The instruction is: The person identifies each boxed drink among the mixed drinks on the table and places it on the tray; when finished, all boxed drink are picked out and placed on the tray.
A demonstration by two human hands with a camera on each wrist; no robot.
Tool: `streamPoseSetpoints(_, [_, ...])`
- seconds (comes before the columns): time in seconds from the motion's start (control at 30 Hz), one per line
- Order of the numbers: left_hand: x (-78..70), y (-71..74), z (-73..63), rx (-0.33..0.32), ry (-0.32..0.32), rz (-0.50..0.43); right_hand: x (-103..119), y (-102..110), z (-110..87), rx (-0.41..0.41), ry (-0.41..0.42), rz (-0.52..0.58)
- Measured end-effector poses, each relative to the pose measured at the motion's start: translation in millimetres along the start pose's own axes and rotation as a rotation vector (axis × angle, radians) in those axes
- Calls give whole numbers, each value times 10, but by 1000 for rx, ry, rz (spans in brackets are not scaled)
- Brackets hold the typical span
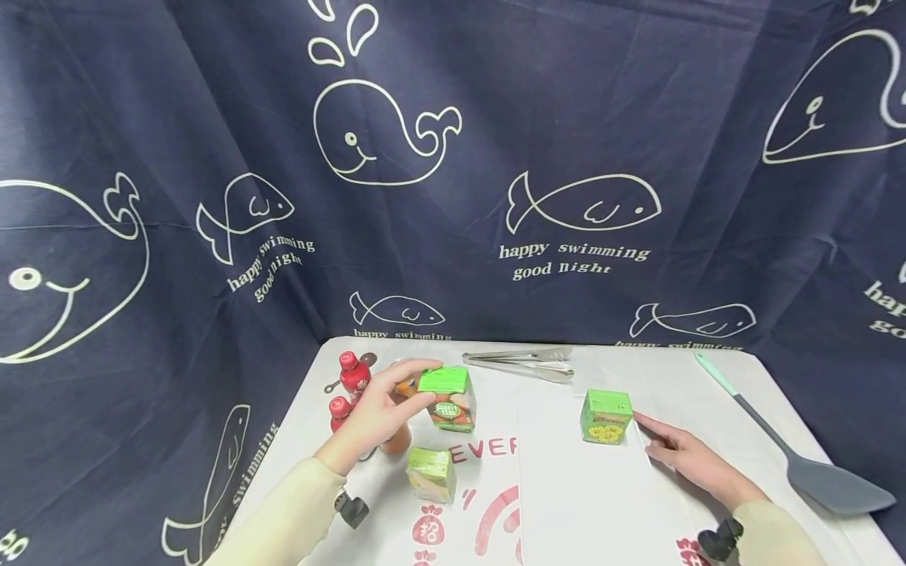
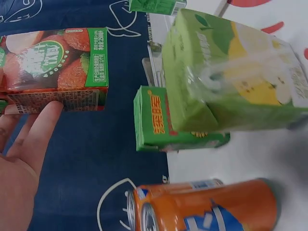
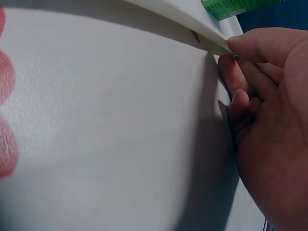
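Green card meets fingertips first: the left hand (image 1: 382, 409) has the strawberry carton (image 1: 449, 405) in a narrow grip, thumb (image 1: 419, 403) to the near side, fingers reaching over by the top edge. It's upright, left of centre over the table (image 1: 488, 487), and whether its base touches down I can't tell! If it's full, expect a small but real weight with liquid shifting inside; stiff at the corners, likely to give a little mid-panel, and that glossy print could slip. Opposite side walls, about halfway up, look the surest hold; a hard squeeze might dent it.

Over to the right hand (image 1: 683, 456), and it's a pinch on the edge of the white board (image 1: 587, 511), thumb against one face, fingertips tucked at the other. Thin, flat, probably stiff and light, so raising one side would tilt the lot, and the flower carton (image 1: 606, 417) standing on it, just beside those fingers, could slide.

Further out now: the pear carton (image 1: 432, 474) sits nearer the person, orange cans (image 2: 211, 207) and red-capped bottles (image 1: 350, 377) crowd the left, metal tongs (image 1: 520, 365) lie at the back, and a grey spatula (image 1: 835, 483) stretches down the far right
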State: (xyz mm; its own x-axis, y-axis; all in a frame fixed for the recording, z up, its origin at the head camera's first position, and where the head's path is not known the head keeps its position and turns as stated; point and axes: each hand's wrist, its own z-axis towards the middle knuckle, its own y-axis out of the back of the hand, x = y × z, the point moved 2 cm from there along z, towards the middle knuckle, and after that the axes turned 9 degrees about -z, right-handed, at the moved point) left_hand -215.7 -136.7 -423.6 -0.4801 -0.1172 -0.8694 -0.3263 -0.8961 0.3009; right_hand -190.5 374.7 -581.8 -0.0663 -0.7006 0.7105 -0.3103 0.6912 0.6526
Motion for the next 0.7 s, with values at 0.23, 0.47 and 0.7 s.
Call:
streamPoseSetpoints(0.23, [44,-152,176,32,13,18,-2,7,13,-3,-11,-2])
streamPoseSetpoints(0.47, [87,-357,318,87,142,-139,-32,10,16,5,-30,-3])
streamPoseSetpoints(0.7, [154,-507,476,106,105,-25,-39,-2,19,10,-27,11])
